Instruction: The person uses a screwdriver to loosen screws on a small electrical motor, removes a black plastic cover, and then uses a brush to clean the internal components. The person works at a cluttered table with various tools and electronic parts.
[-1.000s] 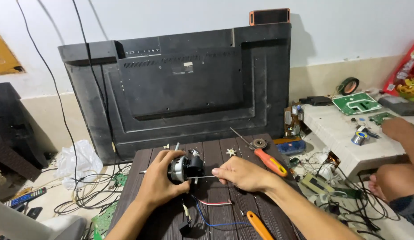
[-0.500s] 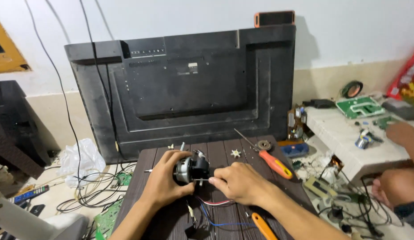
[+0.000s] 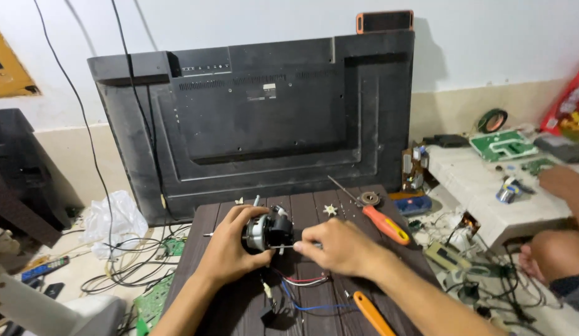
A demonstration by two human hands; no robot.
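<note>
The small electric motor (image 3: 269,231) sits above the middle of the dark slatted desk (image 3: 314,205), held between both hands. The left hand (image 3: 230,249) wraps the motor's left side, its fingers (image 3: 252,214) curled over the silver housing and clenched on it. The right hand (image 3: 339,246) lies just right of the motor; its fingers (image 3: 308,239) pinch a thin metal shaft or tool (image 3: 283,247) at the motor's black end. Which of the 2 it is cannot be told from this view.

Red, blue and white wires (image 3: 299,292) trail from the motor toward the near edge of the desk. A screwdriver with a red and yellow handle (image 3: 383,223) lies on the desk to the right of the hands, apart from them, with a small round metal part (image 3: 368,199) beside its blade. A second orange-handled tool (image 3: 371,313) lies at the near right of the desk.

A large black television back panel (image 3: 264,118) leans upright against the wall behind the desk. A white plastic bag (image 3: 115,218) and loose cables (image 3: 125,267) lie on the floor to the left. Another person's hand (image 3: 563,183) rests on a low white surface (image 3: 482,193) at the right.
</note>
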